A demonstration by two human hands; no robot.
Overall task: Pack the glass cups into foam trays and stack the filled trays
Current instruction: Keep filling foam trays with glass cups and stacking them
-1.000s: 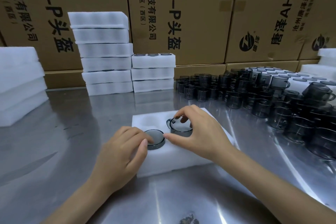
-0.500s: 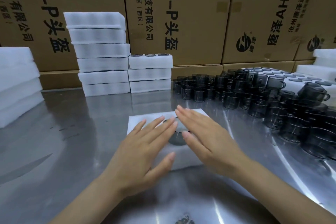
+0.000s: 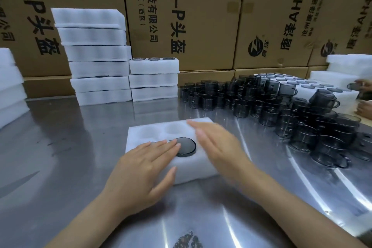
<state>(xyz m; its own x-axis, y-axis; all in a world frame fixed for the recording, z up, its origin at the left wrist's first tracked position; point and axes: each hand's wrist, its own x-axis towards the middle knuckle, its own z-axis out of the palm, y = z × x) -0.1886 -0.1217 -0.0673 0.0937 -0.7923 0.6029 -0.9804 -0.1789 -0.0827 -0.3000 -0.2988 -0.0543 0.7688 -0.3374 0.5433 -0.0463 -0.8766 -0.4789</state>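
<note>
A white foam tray [image 3: 161, 129] lies on the steel table in front of me. A dark glass cup [image 3: 186, 146] sits sunk in its near middle pocket; a second cup is mostly hidden under my left hand. Two far pockets look empty. My left hand [image 3: 141, 169] lies flat on the tray's near left part, fingers spread, fingertips touching the cup's rim. My right hand [image 3: 217, 145], blurred and flat, hovers over the tray's right side and holds nothing. A crowd of smoky glass cups [image 3: 271, 106] stands to the right.
Two stacks of filled foam trays [image 3: 96, 70] [image 3: 154, 79] stand at the back against cardboard boxes. More foam [image 3: 10, 86] is piled at the left edge. At far right, another person's hands [image 3: 364, 96] work beside a large foam tray [image 3: 322, 84].
A second ago my right hand was setting a cup into the tray. Both hands then pressed flat on the cups. Now my right hand has shifted right, uncovering the middle cup.
</note>
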